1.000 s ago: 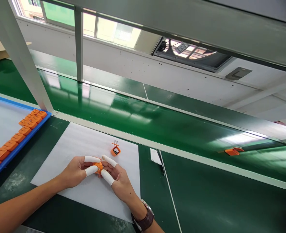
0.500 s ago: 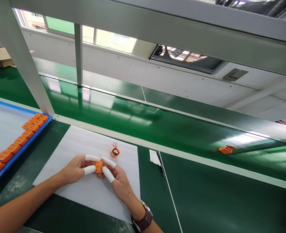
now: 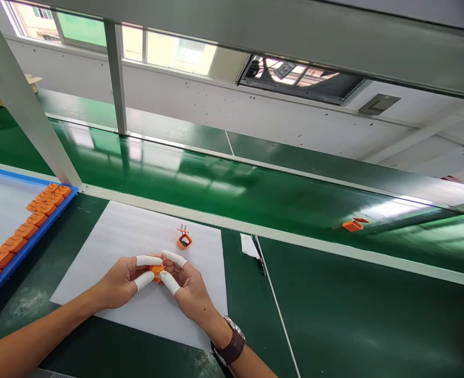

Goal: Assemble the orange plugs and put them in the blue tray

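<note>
Between both hands, just above the white sheet (image 3: 109, 241), is a small orange plug housing (image 3: 157, 270), partly covered by fingers. My left hand (image 3: 124, 281) pinches it from the left with thumb and forefinger. My right hand (image 3: 188, 289) closes on its right side, the thumb pressing the near face and the forefinger arched over the top. White finger cots cover the thumbs and forefingers. Beyond the hands, an open orange plug housing (image 3: 184, 241) stands on the sheet, with a two-pin orange cover at its back and dark and white parts inside.
At left, a blue-edged tray (image 3: 27, 239) holds several orange housings (image 3: 26, 230) in a row. A black pen-like tool (image 3: 262, 265) and a white scrap (image 3: 249, 245) lie right of the sheet. Another orange housing (image 3: 352, 226) sits on the green belt (image 3: 200, 173) behind the metal rail.
The held housing has turned, so small metal bits now show at its near side. My right thumb has shifted left onto it. The whole view has also moved slightly.
</note>
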`<state>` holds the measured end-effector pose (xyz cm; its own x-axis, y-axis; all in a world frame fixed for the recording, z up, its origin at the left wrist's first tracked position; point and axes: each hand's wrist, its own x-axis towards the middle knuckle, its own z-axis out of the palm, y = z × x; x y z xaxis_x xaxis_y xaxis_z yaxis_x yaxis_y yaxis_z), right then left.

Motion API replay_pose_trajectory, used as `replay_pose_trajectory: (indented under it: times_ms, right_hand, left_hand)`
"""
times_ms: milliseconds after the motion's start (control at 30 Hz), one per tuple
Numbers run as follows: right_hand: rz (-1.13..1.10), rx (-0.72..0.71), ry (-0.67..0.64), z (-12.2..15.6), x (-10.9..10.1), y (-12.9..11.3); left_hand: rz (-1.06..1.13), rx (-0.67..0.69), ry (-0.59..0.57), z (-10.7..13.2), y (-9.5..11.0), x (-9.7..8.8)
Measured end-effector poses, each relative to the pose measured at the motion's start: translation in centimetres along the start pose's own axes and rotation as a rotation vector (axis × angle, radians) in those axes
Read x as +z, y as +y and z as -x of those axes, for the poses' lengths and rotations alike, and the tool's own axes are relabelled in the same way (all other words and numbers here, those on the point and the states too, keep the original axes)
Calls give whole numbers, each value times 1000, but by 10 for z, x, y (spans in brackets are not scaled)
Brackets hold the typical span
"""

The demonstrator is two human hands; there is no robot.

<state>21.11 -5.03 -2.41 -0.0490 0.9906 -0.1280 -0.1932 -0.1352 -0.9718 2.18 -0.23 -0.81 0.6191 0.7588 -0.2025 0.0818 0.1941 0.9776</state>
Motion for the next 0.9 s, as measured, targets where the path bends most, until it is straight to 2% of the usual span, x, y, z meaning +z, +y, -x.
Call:
replay_pose_trajectory:
  times_ms: [200,467,600,667,733,800,900]
  right_hand:
    - [-65,37,-57,0,-4,1]
    - [-59,8,-122,1,-11,-3]
    - [-97,47,-90,0,-5,-6]
    - [-111,67,-55,-1,-3,-7]
    - [-111,86,-14,-1,-3,-7]
    - [-112,96,24,-2,-4,-7]
    - [-125,96,55,-3,-5,-6]
  left_hand:
    - [6,-12,64,-2,0,4]
    - [41,16,43,-4,0,2]
    - [-117,52,38,-3,-1,2]
    - [-250,71,76,0,-1,3]
    - [-389,157,146,2,0,4]
    - [-514,319,210,4,0,4]
    - [-676,563,226,3,-2,5]
